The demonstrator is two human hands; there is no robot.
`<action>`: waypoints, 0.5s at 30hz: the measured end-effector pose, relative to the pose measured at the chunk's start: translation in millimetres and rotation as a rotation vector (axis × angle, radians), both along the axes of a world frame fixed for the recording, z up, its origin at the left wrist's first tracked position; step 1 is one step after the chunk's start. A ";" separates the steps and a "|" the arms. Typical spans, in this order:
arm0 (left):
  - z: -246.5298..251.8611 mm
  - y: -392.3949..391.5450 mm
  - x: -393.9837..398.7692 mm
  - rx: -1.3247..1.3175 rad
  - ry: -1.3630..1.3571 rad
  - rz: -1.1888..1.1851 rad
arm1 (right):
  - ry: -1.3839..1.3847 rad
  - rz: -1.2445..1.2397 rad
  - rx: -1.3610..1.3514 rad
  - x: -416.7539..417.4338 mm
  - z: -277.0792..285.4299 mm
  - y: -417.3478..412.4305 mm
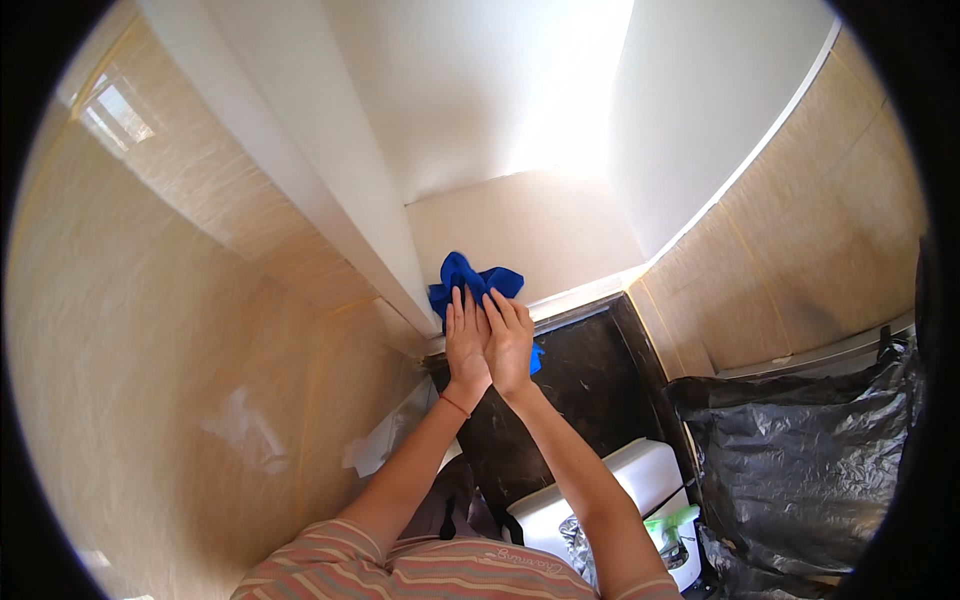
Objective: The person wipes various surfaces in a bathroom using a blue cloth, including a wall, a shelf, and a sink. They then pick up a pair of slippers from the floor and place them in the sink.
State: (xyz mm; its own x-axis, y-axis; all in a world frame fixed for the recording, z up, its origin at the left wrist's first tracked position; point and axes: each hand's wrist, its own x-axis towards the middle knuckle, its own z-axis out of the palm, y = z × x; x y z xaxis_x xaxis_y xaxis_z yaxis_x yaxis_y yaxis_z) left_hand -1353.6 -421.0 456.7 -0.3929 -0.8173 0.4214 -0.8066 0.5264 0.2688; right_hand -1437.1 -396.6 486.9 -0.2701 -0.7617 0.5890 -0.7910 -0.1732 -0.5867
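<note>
A bunched blue cloth [480,281] lies at the front left of a beige ledge [547,225], inside a white-walled recess. My left hand [466,349] has its extended fingers on the cloth, near the recess's left side wall. Close against it, my right hand [511,345] bends its fingers over the cloth's near part. What is under both palms is hidden. A brighter blue piece [535,358] shows beside my right hand; whether it belongs to the same cloth cannot be told.
Below the ledge is a dark framed panel [585,375]. A white lidded container [637,465] holding a green item [673,517] stands near my right arm. Black plastic sheeting [795,450] covers something at right. Glossy beige tiled walls [187,337] flank the recess.
</note>
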 end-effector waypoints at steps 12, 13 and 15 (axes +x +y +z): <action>30.8 -52.7 -112.8 0.011 0.031 -0.331 | 0.368 -0.354 0.113 -140.9 -21.2 -24.9; 31.2 -56.0 -126.8 0.006 0.034 -0.355 | 0.387 -0.380 0.104 -154.0 -18.8 -25.2; 31.5 -62.0 -152.0 -0.010 0.064 -0.434 | 0.386 -0.447 0.098 -179.3 -23.3 -26.8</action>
State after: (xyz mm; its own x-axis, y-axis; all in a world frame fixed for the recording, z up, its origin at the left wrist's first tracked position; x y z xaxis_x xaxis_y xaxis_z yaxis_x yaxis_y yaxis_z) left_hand -1505.6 -483.0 488.1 -0.6715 -0.5783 0.4632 -0.4922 0.8155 0.3046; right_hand -1616.4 -423.4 463.7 -0.3575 -0.6793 0.6409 -0.9339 0.2657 -0.2392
